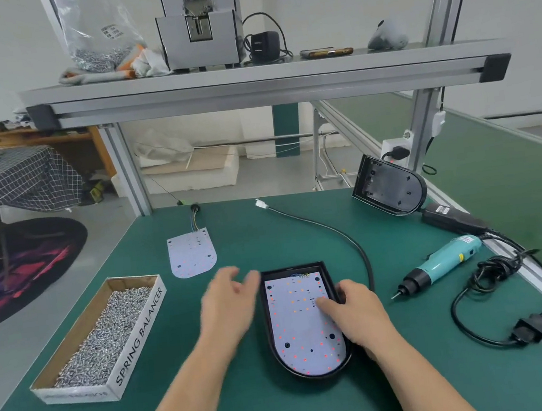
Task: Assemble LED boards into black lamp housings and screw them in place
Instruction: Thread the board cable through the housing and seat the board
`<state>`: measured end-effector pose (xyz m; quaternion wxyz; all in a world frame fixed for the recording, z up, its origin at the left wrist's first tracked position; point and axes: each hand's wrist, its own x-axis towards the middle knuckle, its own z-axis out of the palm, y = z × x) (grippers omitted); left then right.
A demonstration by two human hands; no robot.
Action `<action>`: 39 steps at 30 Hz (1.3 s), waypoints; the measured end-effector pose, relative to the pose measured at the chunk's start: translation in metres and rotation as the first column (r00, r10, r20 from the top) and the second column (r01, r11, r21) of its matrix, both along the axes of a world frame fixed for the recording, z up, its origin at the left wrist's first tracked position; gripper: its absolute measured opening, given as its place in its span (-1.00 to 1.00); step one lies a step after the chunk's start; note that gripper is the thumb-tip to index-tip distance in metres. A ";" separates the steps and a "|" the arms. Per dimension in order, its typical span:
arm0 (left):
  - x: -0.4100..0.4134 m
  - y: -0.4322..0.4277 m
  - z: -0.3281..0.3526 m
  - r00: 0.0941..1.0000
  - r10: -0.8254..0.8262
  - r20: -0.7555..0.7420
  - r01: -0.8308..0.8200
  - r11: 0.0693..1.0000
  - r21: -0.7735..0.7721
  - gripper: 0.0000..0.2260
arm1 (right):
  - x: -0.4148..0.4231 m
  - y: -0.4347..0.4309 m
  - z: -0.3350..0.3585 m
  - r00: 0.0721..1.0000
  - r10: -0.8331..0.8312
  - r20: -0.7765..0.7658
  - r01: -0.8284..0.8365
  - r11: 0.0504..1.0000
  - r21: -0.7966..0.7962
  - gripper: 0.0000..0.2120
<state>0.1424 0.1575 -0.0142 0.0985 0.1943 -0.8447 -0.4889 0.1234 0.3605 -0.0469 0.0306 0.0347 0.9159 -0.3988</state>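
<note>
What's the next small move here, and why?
Probably the left hand reaches to the screw box for a screw. The LED board already sits in the black housing, the right hand rests on it, and the screwdriver lies untouched.
</note>
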 end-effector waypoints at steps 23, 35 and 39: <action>0.022 -0.176 -0.005 0.953 0.268 0.138 -0.103 0.719 -0.688 -0.78 | -0.001 0.001 0.001 0.999 -0.023 0.033 0.025 0.997 -0.069 -0.73; 0.026 -0.192 -0.007 0.943 0.325 0.065 -0.249 0.824 -0.509 -0.74 | -0.001 0.001 0.002 1.000 -0.016 0.022 0.017 0.997 -0.070 -0.71; 0.028 -0.194 -0.007 0.936 0.353 0.002 -0.298 0.794 -0.530 -0.76 | 0.000 0.001 0.002 1.000 -0.016 0.022 0.017 0.997 -0.075 -0.72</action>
